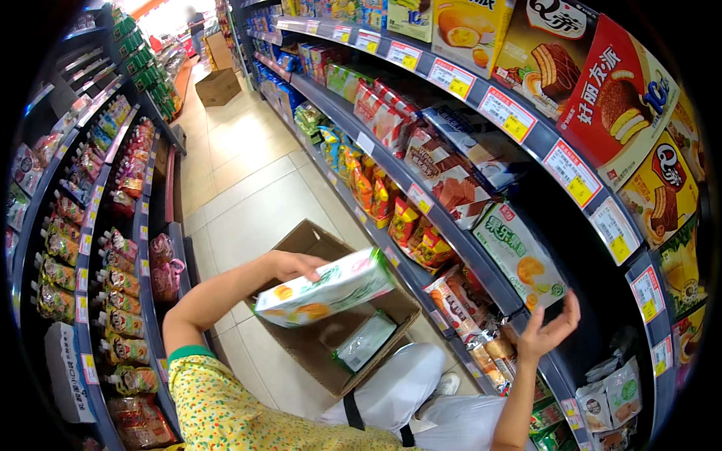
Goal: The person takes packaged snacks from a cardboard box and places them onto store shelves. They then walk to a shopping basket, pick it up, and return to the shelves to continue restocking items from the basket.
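My left hand (294, 266) grips a long white-and-green biscuit pack (330, 288) with orange pictures. It is tilted above an open cardboard carton (299, 344) on the floor in front of me. Inside the carton lies another white-and-green pack (366, 341), its printed panel facing up. On the right, a similar fruit biscuit pack (520, 253) leans at the front of a middle shelf. My right hand (547, 332) is at that pack's near end, fingers apart, with the thumb close to its corner. Whether the fingertips touch it is hard to tell.
Wafer packs (448, 175) stand farther along the same shelf (496, 284). Boxed cakes (620, 101) fill the shelf above, and snack bags (414, 234) sit below. Opposite, racks hold pouches (121, 321). Down the tiled aisle (248, 186) are another carton (218, 87) and a person (196, 28).
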A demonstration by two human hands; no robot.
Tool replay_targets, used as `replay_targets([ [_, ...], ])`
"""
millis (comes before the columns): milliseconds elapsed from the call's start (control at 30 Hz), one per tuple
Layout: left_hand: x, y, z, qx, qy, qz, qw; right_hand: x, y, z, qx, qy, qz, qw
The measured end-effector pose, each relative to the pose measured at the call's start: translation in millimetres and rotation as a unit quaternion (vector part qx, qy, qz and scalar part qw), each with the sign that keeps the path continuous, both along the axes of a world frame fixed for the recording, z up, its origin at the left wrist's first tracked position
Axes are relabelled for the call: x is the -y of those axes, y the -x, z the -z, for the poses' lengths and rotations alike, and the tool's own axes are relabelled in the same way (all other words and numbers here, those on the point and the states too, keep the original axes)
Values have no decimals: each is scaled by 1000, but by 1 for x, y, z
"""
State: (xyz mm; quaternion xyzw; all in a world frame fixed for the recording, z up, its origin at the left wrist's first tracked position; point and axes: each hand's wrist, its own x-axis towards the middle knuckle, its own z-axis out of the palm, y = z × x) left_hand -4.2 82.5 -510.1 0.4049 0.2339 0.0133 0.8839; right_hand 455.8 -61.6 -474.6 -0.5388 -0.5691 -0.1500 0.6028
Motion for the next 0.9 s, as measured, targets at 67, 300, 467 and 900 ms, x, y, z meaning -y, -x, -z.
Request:
replay_targets([
  [67,11,-13,12,75,54,-92,991,-3,35,-3,-40,49,-92,994],
  [300,15,-109,28,292,252,-58,921,-1,97,-34,-101,218,-257,936],
  [467,23,-153,23,292,307,-15,906,5,80,-45,-364,248,-321,838],
  [900,64,-183,-44,301,-183,-122,928,86,17,-84,-41,295,-55,953],
])
